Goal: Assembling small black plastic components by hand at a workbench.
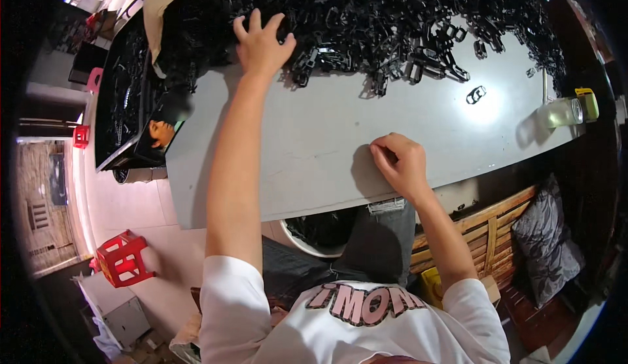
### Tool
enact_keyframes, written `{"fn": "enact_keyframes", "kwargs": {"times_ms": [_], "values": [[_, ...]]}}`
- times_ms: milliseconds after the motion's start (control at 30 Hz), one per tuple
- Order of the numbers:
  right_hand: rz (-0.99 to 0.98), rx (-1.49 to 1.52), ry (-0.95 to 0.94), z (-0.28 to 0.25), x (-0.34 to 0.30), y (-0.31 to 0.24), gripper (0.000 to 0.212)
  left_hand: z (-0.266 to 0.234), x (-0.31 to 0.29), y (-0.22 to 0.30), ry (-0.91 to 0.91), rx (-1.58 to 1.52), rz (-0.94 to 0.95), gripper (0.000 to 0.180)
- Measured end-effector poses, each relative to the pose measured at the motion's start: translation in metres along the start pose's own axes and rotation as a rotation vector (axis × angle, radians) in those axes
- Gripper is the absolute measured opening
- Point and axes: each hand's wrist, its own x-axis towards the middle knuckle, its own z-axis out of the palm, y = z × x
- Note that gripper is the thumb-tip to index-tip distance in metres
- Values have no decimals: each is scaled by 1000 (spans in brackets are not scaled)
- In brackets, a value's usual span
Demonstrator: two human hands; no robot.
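Two bare hands work at a pale grey table (307, 135), seated person's forearms stretched out across it; I am looking down over the white T-shirt (366, 325) and dark jeans. Along the far side of the table lies a wide, tangled heap of glossy black parts (392, 17), small frame-like pieces with holes through them, loose at the near edge.

The left hand (263, 50) reaches far forward to the heap's near left portion, palm down, fingers spread apart and unclosed. I see nothing in its grasp; whether the fingertips touch the parts I cannot tell. The right hand (402, 164) is much nearer the body, over the table's front edge area, its fingers curled in with the thumb close to the index finger. Whether something small is pinched there is hidden from me.

A single black part (476, 94) lies apart from the heap, toward the right, beside a bright patch of glare. Near the table's right end a clear glass jar (562, 113) lies on its side or tilts, in front of a yellow-green container (589, 104).

Below the table sits a white-rimmed tub (296, 244) with dark contents. On the floor to the left is a red plastic stool (124, 259); to the right, a wooden bench (481, 230) with a grey patterned cushion (546, 239).
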Motion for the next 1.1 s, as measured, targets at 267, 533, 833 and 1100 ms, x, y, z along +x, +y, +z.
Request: {"fn": "enact_keyframes", "kwargs": {"times_ms": [267,533,833,1100], "values": [[-5,-36,-33,1,4,-2,8,-4,-14,-27,-105,10,-7,48],[57,16,-44,3,3,-1,10,-45,-55,-49,17,-880,227,39],[71,-29,-43,1,0,7,12,-63,-154,-33,123,-214,77,28],[-634,-313,-348,57,-88,-37,6,-95,-194,-16,162,-636,69,30]]}}
